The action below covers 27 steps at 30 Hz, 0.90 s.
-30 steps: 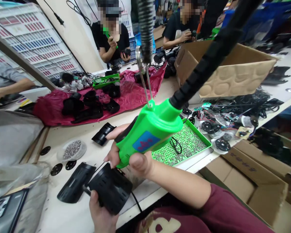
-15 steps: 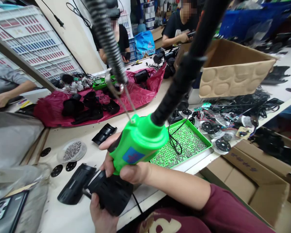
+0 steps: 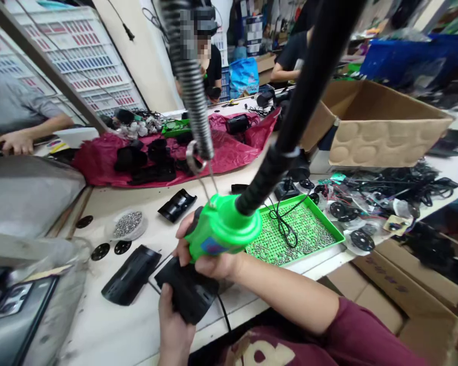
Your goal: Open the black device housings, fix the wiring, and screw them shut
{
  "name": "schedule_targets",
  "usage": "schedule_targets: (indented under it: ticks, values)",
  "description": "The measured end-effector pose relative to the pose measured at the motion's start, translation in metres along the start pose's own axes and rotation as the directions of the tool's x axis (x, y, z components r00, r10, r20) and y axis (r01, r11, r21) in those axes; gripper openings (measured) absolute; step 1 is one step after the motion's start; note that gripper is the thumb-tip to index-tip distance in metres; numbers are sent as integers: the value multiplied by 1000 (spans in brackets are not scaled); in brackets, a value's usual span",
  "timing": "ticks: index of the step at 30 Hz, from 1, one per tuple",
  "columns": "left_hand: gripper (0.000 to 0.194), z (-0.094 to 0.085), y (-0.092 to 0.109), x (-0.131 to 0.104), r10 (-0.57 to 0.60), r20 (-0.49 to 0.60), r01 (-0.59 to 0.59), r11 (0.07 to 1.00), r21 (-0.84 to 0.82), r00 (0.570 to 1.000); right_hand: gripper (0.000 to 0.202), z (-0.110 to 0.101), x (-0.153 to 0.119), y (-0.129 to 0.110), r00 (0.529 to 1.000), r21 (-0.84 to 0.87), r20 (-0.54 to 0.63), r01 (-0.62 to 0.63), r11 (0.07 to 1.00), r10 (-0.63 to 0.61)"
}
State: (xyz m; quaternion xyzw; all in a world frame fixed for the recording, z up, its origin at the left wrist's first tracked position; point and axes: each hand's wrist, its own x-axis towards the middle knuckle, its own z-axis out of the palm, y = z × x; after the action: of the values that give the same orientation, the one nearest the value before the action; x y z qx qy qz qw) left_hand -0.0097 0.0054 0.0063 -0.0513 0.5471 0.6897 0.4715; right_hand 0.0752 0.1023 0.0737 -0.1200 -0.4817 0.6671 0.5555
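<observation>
a white table (image 3: 107, 335) is stretching across a crowded workshop, and a green tray (image 3: 328, 217) of small metal screws is lying near its front edge. beyond the tray and to its left, a crimson sheet (image 3: 229, 161) is bearing a heap of black parts; behind the tray's right end, a cardboard box (image 3: 393, 142) is standing open. well left of the tray, a clear bowl (image 3: 140, 232) is holding small metal pieces, and a loose curved shell (image 3: 132, 277) is lying on that same side. just left of the tray, the right hand (image 3: 219, 264) is closing its fingers around a green electric driver (image 3: 217, 231), which is hanging from a coiled spring (image 3: 193, 81). left of the tray's front corner, the left hand (image 3: 173, 320) is gripping a black housing (image 3: 191, 292), its thumb lying against the side and its other fingers mostly hiding underneath. the driver's tip is staying out of view, so i cannot tell whether it is touching the housing.
</observation>
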Motion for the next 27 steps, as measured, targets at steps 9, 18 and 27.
schedule_targets:
  ticks: [9,18,27]
  values:
    - [36,6,14,-6,-191,42,195,972,-131,981,51,-23,5,-42,900,-255,-213,325,911,-380]
    - [59,19,20,0,-255,202,289,943,-164,946,43,-41,-41,-26,857,-861,120,342,378,-501]
    - [68,7,7,7,-220,296,256,962,-92,930,97,-17,-71,10,854,-942,-68,-226,250,516]
